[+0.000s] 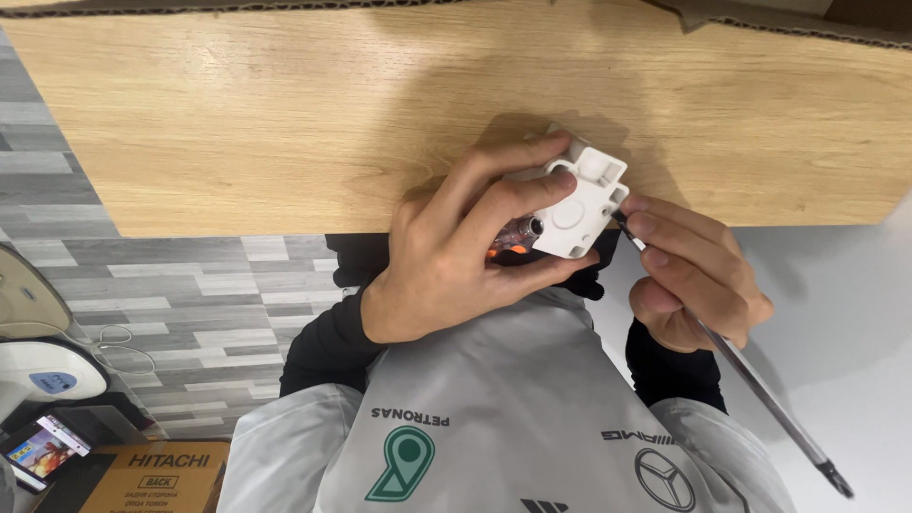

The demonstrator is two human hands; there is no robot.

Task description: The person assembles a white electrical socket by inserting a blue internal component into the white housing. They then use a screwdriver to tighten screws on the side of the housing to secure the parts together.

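Your left hand [446,261] is closed round a white plastic part [579,204], held over the edge of a wooden table [237,123]. Your right hand [693,275] pinches a thin metal tool [760,380], its tip touching the part. Beyond your left hand lies grey plank flooring [190,294].

small white plastic housing [579,204] with round bosses, tilted, above the wooden tabletop edge; thin metal rod [760,385] at its side

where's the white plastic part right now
In the head view, the small white plastic housing sits right of centre, gripped in the left hand at the wooden tabletop's edge, with the right hand holding a thin metal screwdriver against its right side.
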